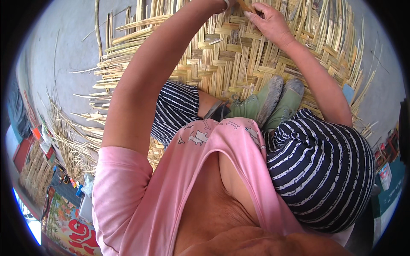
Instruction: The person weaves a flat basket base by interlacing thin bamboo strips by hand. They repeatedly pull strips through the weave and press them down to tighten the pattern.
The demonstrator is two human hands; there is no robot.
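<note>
A mat of flat, pale yellow split-reed strips (213, 79) lies on the floor, its middle woven in a checked pattern and its side ends loose. At its far part, my right hand (272, 24) is closed, thumb and fingers pinching a yellow-brown reed strip (244, 5) that runs out at the upper edge. My left forearm (183, 30) reaches over the weave to the same spot. Only its wrist, with a pale band, shows; the left hand itself is cut off by the upper edge.
My green shoes (260, 102) rest on the mat, close to the weave. Loose reed strips (72, 136) lie at the left on the grey floor (47, 55). Farther left stands a brown bundle of stalks (36, 164). A small red rack (388, 147) is at the right.
</note>
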